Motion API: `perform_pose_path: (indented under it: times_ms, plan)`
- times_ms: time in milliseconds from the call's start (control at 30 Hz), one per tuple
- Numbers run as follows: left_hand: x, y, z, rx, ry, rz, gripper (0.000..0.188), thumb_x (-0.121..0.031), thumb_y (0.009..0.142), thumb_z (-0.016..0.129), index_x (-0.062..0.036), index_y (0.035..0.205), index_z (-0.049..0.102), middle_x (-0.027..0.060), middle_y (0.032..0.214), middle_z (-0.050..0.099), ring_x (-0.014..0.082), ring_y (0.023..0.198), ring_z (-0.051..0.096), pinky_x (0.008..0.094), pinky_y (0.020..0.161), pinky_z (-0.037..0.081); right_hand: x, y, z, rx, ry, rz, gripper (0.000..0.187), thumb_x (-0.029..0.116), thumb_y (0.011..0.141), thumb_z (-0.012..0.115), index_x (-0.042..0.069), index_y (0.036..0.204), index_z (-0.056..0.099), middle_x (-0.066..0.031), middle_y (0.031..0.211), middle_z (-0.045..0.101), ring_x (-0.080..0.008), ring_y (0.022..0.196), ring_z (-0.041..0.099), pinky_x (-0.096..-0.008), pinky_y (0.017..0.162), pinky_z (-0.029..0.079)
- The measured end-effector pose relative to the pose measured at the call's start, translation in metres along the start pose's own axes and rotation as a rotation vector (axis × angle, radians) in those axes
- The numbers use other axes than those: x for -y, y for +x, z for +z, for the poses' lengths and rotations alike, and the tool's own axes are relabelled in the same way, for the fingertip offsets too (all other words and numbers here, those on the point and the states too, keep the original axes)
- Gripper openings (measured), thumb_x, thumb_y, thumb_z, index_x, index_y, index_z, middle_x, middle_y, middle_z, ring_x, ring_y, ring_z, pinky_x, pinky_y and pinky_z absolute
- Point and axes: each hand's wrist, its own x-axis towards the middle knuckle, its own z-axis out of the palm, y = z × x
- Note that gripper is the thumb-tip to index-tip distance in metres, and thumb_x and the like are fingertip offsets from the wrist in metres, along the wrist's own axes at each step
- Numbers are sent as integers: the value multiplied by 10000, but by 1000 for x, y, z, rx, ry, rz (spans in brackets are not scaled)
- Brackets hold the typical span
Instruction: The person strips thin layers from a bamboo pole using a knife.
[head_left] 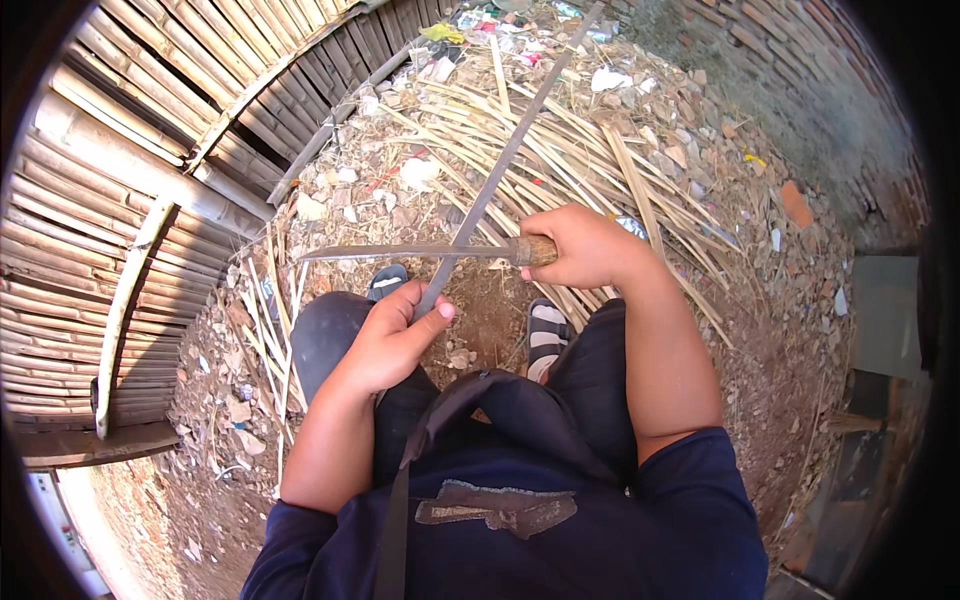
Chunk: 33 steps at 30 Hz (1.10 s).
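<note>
Shirt front: dark blue cloth (640, 520) fills the near side, black strap (394, 530) hanging down it.
Left hand: and here the left hand (395, 340) pinches the near end of a long flat strip (508, 152) between thumb and fingers.
Right hand: closed firmly, this right hand (580, 248) wraps the wooden handle of a knife (385, 252), blade pointing left.
Crossing: blade and strip cross just beyond the left hand, a little right of it; strip runs from near left to far right, blade lies crosswise. Whether the edge bites, I cannot tell.
Ground: bare earth (755, 400) and rubble, pale split sticks (575, 180) heaped on the far side.
Yard: slatted bamboo wall (90, 280) left, brick wall (830, 100) far right.
</note>
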Motion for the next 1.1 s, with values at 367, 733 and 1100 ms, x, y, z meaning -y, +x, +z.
perform_pose_path:
  times_ms: [367, 733, 1100]
  plan:
    - [-2, -1, -2, -20, 17, -18, 212, -244, 1062, 674, -36, 1094, 647, -74, 861, 569, 26, 782, 471, 230, 679, 396, 11, -6, -1, -165, 61, 120, 352, 295, 850, 793, 56, 1100, 726, -220, 969, 733, -415, 982, 704, -490, 846, 548]
    - [-2, 1, 3, -15, 16, -10, 208, -255, 1059, 679, -50, 1078, 648, -76, 842, 550, 28, 780, 454, 230, 680, 382, -15, -2, -3, -266, 104, 152, 323, 237, 852, 811, 19, 1069, 714, -220, 881, 727, -388, 822, 706, -448, 771, 537]
    - [-3, -1, 2, -9, -16, 0, 191, -249, 1060, 676, -62, 1072, 643, -80, 844, 546, 27, 785, 455, 228, 687, 385, 1, 3, 9, -32, 20, -86, 365, 313, 841, 823, 42, 1068, 730, -208, 842, 709, -424, 845, 693, -476, 767, 533]
